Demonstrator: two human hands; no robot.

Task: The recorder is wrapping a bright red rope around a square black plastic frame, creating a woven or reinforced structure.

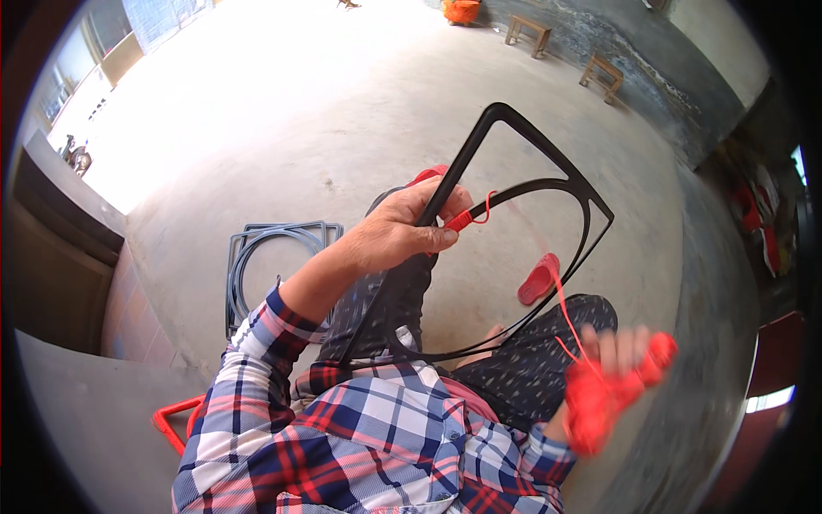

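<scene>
A black frame (548,147), angular outside with a round ring inside, stands tilted in front of me and rests near my lap. My left hand (401,227) is closed on its left side, thumb pressed beside a short band of red cord wrapping (461,222) wound around the ring. A small loop of cord sticks out from the wrapping. My right hand (620,349), blurred by motion, is closed on a bundle of red cord (591,409) to the right of the frame. From the bundle a red strand (562,301) runs up toward the ring, fading from sight partway.
Several grey frames with round rings (233,291) lie stacked on the floor to my left. A red slipper (539,279) is beyond my knee. Two wooden stools (529,34) and an orange object (461,11) stand by the far wall. A red bar (171,426) shows at lower left.
</scene>
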